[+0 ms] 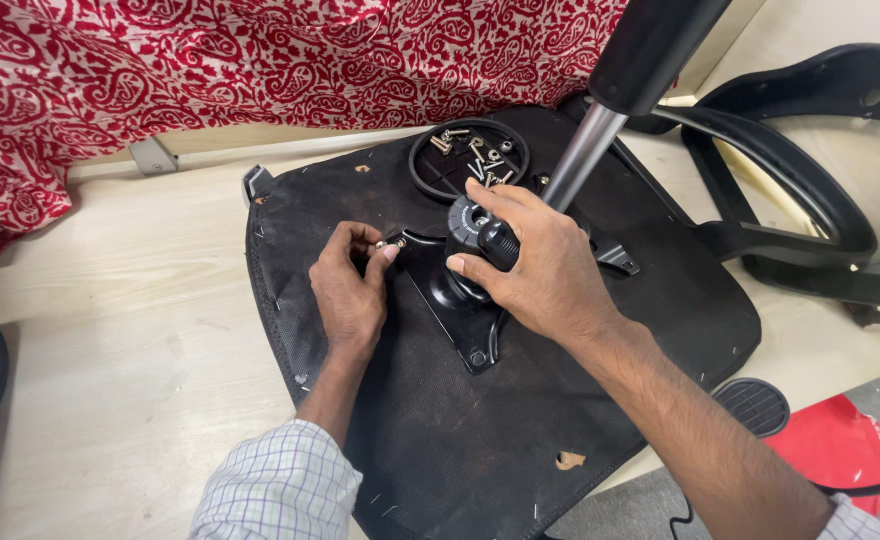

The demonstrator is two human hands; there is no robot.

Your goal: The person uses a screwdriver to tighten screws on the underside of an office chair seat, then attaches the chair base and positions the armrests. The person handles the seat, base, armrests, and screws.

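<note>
Pale wooden table (110, 300) under upturned black chair seat (440, 440), red cloth (160, 70).

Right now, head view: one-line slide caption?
Left hand pinches a bolt at the black mounting plate on an upturned chair seat; right hand grips the knob.

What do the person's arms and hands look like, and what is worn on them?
Both hands, the left hand and the right hand, are bare: no gloves, rings or watch show. Each arm has a white shirt sleeve with a thin dark check, pushed up the forearm.
</note>
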